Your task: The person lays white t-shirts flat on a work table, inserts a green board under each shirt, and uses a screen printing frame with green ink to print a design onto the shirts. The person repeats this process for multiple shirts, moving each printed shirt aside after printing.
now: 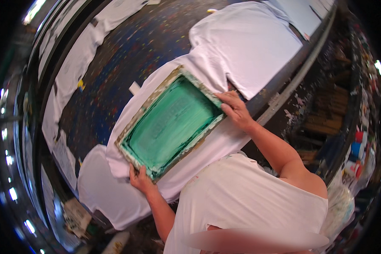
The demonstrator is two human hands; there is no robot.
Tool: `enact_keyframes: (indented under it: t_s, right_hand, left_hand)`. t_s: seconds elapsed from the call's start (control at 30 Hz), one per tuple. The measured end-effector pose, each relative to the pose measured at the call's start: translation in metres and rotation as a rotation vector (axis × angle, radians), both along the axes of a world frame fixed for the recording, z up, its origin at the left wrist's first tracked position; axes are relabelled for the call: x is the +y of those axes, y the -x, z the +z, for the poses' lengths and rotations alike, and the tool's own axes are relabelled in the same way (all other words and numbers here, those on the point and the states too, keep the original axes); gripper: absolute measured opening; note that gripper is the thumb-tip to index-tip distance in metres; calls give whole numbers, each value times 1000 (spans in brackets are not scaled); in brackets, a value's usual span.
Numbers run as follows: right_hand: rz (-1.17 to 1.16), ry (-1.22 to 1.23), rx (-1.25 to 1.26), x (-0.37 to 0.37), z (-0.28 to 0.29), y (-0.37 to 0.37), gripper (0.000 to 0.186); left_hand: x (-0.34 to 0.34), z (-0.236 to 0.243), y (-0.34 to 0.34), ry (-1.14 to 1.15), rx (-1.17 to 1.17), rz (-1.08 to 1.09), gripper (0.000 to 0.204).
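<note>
A screen printing frame (173,120) with green-stained mesh and a paint-crusted rim lies tilted over a white T-shirt (218,146). At the frame's lower left end, my left hand (142,180) is closed on the rim, with the thumb and a finger showing. My right hand (237,111) grips the upper right end, its thumb and fingers at the corner. Faint darker marks show in the middle of the mesh. Whether the frame rests on the cloth or is held just above it, I cannot tell.
Another white shirt (245,42) lies further along the table at the upper right, and one more (108,186) at the lower left. The dark table top (127,55) is speckled with paint. A metal rail (298,76) follows the near edge. Wooden frames (326,114) are stacked at right.
</note>
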State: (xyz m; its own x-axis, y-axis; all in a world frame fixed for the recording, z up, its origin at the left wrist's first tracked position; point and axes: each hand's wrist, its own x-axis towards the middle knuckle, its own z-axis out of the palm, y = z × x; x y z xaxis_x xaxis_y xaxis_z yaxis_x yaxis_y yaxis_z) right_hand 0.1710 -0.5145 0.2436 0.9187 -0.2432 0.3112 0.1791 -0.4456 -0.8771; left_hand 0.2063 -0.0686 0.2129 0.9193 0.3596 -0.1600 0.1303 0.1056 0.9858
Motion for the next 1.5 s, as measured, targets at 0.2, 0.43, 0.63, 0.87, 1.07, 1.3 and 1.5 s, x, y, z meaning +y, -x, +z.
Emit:
enact_keyframes:
  t_s: [0.2, 0.43, 0.63, 0.87, 1.07, 1.3, 1.5]
  right_hand:
    - [11, 0, 19, -1, -2, 0, 42]
    - [-64, 0, -21, 3, -1, 2, 40]
    - [-12, -19, 35, 0, -1, -1, 41]
    - [-40, -58, 17, -1, -14, -4, 37]
    - [-41, -49, 29, -6, -19, -6, 36]
    - [-61, -63, 41, -7, -22, -6, 36]
    - [-67, -33, 33, -7, -20, -7, 36]
  left_hand:
    - [-1, 10, -2, 17, 1, -56, 65]
    - [-7, 19, -1, 29, 6, -60, 66]
    - [-3, 18, -1, -35, 16, -54, 67]
    - [-1, 10, -1, 30, 19, 48, 68]
    - [-1, 10, -2, 43, -38, 65, 64]
    - [-3, 13, -2, 60, -32, 63, 59]
    - [-4, 15, -2, -21, -17, 60, 59]
